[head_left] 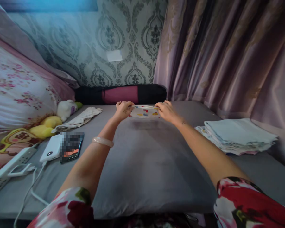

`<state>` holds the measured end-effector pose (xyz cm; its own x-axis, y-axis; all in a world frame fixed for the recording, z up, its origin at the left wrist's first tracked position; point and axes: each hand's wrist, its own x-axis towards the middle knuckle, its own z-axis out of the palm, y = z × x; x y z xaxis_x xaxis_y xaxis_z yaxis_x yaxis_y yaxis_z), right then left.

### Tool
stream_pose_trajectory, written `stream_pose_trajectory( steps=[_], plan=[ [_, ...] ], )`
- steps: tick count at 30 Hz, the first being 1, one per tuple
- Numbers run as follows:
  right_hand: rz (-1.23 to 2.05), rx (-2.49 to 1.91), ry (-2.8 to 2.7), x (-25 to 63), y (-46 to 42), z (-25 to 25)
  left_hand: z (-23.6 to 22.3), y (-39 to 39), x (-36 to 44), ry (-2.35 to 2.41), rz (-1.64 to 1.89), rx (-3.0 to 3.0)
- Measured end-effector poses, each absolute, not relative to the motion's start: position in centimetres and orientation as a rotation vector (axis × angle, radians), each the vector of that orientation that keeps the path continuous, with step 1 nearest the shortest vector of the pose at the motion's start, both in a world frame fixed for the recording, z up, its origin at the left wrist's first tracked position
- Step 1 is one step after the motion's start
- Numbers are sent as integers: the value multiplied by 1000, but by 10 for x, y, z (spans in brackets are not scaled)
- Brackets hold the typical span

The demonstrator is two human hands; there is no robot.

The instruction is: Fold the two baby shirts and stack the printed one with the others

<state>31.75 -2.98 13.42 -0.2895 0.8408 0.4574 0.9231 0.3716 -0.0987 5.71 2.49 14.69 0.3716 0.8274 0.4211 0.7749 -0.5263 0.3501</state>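
A small white cloth with coloured prints point(144, 111) is stretched between my two hands, held just above the far end of a grey pillow point(142, 164). My left hand point(123, 109) pinches its left edge, fingers closed. My right hand point(165, 110) pinches its right edge the same way. Both arms reach straight out over the pillow. A pale bangle point(103, 141) sits on my left forearm.
A stack of folded cloths point(237, 136) lies at the right. At the left are a phone point(71, 147), a white power bank point(52, 148), a power strip point(7, 171) with cables, soft toys point(59, 115) and a loose beige cloth point(82, 117). A dark bolster point(121, 94) lies against the wall.
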Motion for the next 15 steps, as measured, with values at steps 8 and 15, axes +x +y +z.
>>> stream_pose_trajectory(
  steps=[8, 15],
  plan=[
    [-248, -1388, -2490, 303, -108, 69, 74, -31, 21, 1116, 497, 2756],
    [-122, -1377, -2583, 300, -127, 40, 52, -56, 17, 975, 307, 2760]
  ],
)
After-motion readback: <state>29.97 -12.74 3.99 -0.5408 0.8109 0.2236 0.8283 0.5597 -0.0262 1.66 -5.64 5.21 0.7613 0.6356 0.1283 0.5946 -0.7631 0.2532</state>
